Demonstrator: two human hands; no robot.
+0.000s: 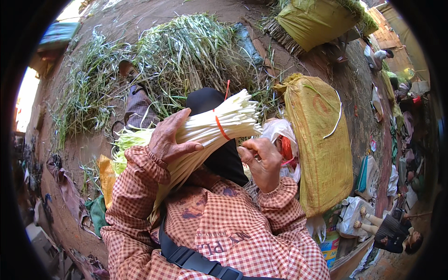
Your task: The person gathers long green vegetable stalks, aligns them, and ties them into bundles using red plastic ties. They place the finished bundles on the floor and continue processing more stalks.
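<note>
A thick bundle of long pale stalks [224, 120], perhaps garlic chives, lies across my lap with its white ends up to the right and yellow-green leaves to the left. An orange-red tie [221, 126] circles it near the white ends, one tail sticking up. My left hand [171, 134] rests on the bundle, thumb and fingers spread over it. Just below and right of the white ends, my right hand [263, 161] is raised with thumb and forefinger close together; whether it pinches anything is unclear. Beside it a thin white plastic bag [278, 129] holds red ties [287, 148].
A stuffed yellow woven sack [320, 150] lies at my right. Heaped green leaves and straw [189, 49] cover the ground ahead. Another yellow sack [315, 21] is at the upper right. A person [393, 231] stands at the lower right; another [379, 57] is farther off.
</note>
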